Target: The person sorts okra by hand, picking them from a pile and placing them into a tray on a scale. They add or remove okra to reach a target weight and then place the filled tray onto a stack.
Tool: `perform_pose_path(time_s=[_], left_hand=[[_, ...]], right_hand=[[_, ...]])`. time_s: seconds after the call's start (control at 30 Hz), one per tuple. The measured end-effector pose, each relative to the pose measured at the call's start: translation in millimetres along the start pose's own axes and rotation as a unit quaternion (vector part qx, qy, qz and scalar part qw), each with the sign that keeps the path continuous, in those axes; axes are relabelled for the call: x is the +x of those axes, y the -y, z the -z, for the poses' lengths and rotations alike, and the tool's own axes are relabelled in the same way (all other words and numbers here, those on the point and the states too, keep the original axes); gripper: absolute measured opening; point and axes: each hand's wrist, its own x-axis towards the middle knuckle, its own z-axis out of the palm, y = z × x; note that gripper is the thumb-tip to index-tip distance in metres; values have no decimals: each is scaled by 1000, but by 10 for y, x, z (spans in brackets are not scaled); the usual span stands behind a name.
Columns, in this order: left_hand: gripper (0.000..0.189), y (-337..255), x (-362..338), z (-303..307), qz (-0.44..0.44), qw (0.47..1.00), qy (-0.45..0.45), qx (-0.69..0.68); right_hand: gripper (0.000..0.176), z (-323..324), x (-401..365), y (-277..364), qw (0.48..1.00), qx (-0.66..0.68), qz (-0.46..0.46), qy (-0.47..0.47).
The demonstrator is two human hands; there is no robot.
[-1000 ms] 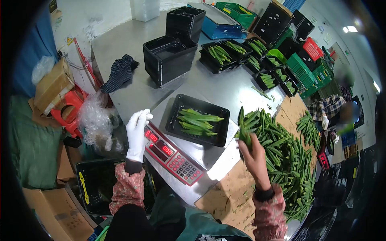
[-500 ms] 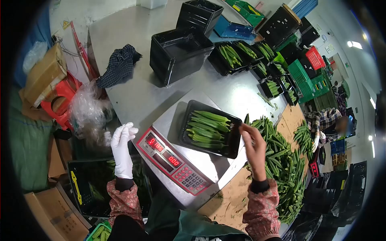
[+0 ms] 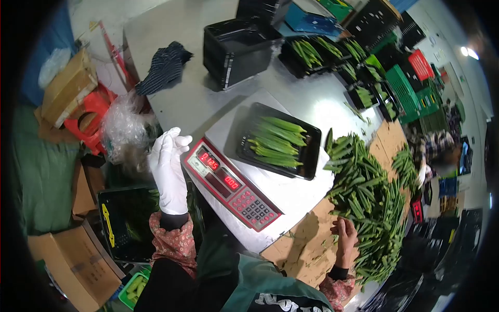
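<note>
A black tray [image 3: 306, 165] with several green okra pods [image 3: 278, 141] rests on the scale's metal plate. The scale [image 3: 228, 184] shows red digits and has a keypad at its lower end. To the left of the scale is my left hand [image 3: 169, 169] in a white glove, its fingers bent together with nothing visible in them. My bare right hand [image 3: 345, 235] hovers by the left edge of the large okra pile [image 3: 369, 203], fingers curled and apart, holding nothing.
Empty black trays [image 3: 239, 52] and a dark cloth [image 3: 165, 67] lie at the back. Filled trays [image 3: 306, 54] stand at the back right. A person [image 3: 434, 148] is at the far right. A cardboard box [image 3: 78, 265] and black crate [image 3: 122, 223] are at lower left.
My right hand has left the tray's right edge and moved down beside the okra pile. My left hand stays left of the scale. The view has shifted somewhat.
</note>
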Motion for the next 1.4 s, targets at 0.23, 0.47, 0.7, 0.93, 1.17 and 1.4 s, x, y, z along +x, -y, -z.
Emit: perform_pose_path(time_s=[0.23,0.47,0.7,0.93,1.17,1.4], left_hand=[[31,142,-609,-244,-178,824,165,511],[46,501,-2102,-1089,185,910,370,-26],[32,728,-3351,-1426,295,783,546,44],[28,898,-3807,-1545,319,703,599,212],[32,1329,-3992,-1579,407,716,525,214],[40,1613,-4334,-1811,562,675,473,74]], right_hand=[[26,333,-600,-888,992,-118,16,-47],[24,754,-1345,-1173,979,-152,8,-137],[25,1223,-1373,-1836,962,-91,-34,-254],[41,1730,-149,-2044,919,-139,-62,-365],[36,1705,-156,-1832,953,-84,-18,-291],[39,1543,-1031,-1332,989,-59,137,14]])
